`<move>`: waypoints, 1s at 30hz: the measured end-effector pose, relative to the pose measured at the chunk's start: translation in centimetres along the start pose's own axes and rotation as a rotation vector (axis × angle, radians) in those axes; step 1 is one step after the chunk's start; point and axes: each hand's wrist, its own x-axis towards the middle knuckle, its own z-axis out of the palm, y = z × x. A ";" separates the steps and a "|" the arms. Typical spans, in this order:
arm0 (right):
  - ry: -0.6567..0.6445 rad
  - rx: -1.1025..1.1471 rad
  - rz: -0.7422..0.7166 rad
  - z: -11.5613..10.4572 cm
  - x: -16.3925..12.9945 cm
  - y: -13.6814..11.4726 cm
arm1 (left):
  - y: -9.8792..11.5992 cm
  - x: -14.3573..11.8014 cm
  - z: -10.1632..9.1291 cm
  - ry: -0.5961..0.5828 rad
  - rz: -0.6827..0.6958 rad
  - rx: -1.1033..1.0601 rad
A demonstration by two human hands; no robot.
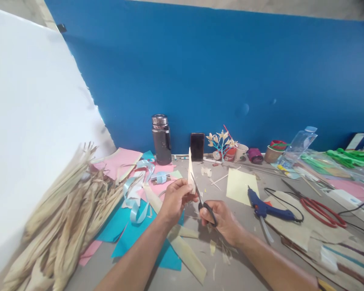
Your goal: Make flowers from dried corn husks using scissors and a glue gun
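My left hand [176, 199] pinches a pale, pointed strip of dried husk [190, 169] and holds it upright over the table. My right hand [221, 220] grips small black-handled scissors [204, 204], whose blades point up and left and meet the strip's lower edge. Under both hands lie longer husk strips [186, 252] and small trimmings on blue paper [145, 236].
A heap of dried corn husks [63, 218] fills the left. Pink and blue paper and a light-blue ribbon [136, 194] lie beyond. A blue glue gun [265, 208], red scissors [320, 212], yellow paper [239, 186], a dark flask [161, 139], a phone [197, 146] and cups stand around.
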 end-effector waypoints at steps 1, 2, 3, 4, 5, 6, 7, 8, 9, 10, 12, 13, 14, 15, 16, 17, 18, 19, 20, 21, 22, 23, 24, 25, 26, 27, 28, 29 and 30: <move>-0.002 0.004 0.001 0.0 0.0 -0.1 | 0.0 0.0 0.0 0.001 -0.001 0.002; -0.003 0.003 0.001 0.1 -0.1 -0.1 | 0.0 0.0 0.0 0.000 -0.002 0.003; -0.003 -0.003 0.000 0.0 -0.1 -0.2 | 0.0 0.0 0.0 0.001 -0.005 0.005; -0.001 -0.011 -0.001 0.0 -0.1 -0.2 | 0.1 0.0 0.0 0.000 -0.009 0.008; 0.002 -0.017 -0.001 0.0 -0.1 -0.1 | 0.1 0.0 0.0 0.002 -0.012 0.011; 0.007 -0.020 0.001 -0.1 -0.1 -0.1 | 0.2 0.0 0.1 0.005 -0.017 0.015; 0.012 -0.019 0.004 -0.1 -0.1 0.0 | 0.3 0.0 0.1 0.006 -0.021 0.021; 0.018 -0.017 0.006 -0.1 0.0 0.0 | 0.3 0.0 0.1 0.006 -0.023 0.026; 0.021 -0.013 0.008 -0.1 0.0 0.1 | 0.4 -0.1 0.2 0.005 -0.023 0.029; 0.025 -0.009 0.010 -0.1 0.0 0.1 | 0.5 -0.1 0.2 0.002 -0.021 0.030; 0.030 -0.007 0.018 0.0 -0.1 -0.1 | 0.6 -0.2 0.2 -0.004 -0.013 0.026; 0.032 -0.006 0.024 0.0 -0.1 -0.2 | 0.6 -0.2 0.2 -0.006 -0.009 0.023; 0.034 -0.002 0.030 0.1 -0.1 -0.3 | 0.6 -0.3 0.2 -0.007 -0.006 0.021; 0.036 0.004 0.035 0.1 -0.1 -0.4 | 0.6 -0.3 0.2 -0.009 -0.006 0.020; 0.038 0.011 0.038 0.2 -0.2 -0.4 | 0.6 -0.3 0.1 -0.009 -0.006 0.018; 0.037 0.019 0.040 0.2 -0.2 -0.5 | 0.6 -0.2 0.1 -0.009 -0.005 0.017; 0.034 0.027 0.040 0.2 -0.2 -0.5 | 0.5 -0.2 0.1 -0.009 -0.004 0.016; 0.026 0.033 0.040 0.2 -0.2 -0.5 | 0.5 -0.2 0.0 -0.008 -0.003 0.016; 0.011 0.042 0.041 0.2 -0.2 -0.4 | 0.4 -0.1 -0.1 -0.010 -0.002 0.015; -0.008 0.055 0.044 0.1 -0.2 -0.4 | 0.4 -0.1 -0.1 -0.011 -0.001 0.014; -0.028 0.072 0.048 0.1 -0.2 -0.3 | 0.3 -0.1 -0.2 -0.011 -0.001 0.013; -0.047 0.090 0.050 0.0 -0.2 -0.3 | 0.2 0.0 -0.2 -0.011 -0.003 0.013; -0.061 0.105 0.050 0.0 -0.2 -0.2 | 0.2 0.0 -0.3 -0.006 -0.004 0.012; -0.069 0.116 0.045 -0.1 -0.2 -0.1 | 0.2 0.1 -0.3 0.002 -0.008 0.014; -0.074 0.121 0.036 -0.1 -0.2 -0.1 | 0.2 0.1 -0.3 0.015 -0.013 0.017; -0.075 0.121 0.026 -0.1 -0.2 -0.1 | 0.2 0.1 -0.3 0.030 -0.019 0.023; -0.076 0.121 0.018 -0.1 -0.3 -0.1 | 0.2 0.2 -0.3 0.044 -0.024 0.031; -0.077 0.122 0.013 -0.1 -0.3 -0.1 | 0.2 0.2 -0.3 0.056 -0.025 0.038; -0.079 0.124 0.013 -0.1 -0.3 -0.1 | 0.3 0.2 -0.2 0.063 -0.022 0.042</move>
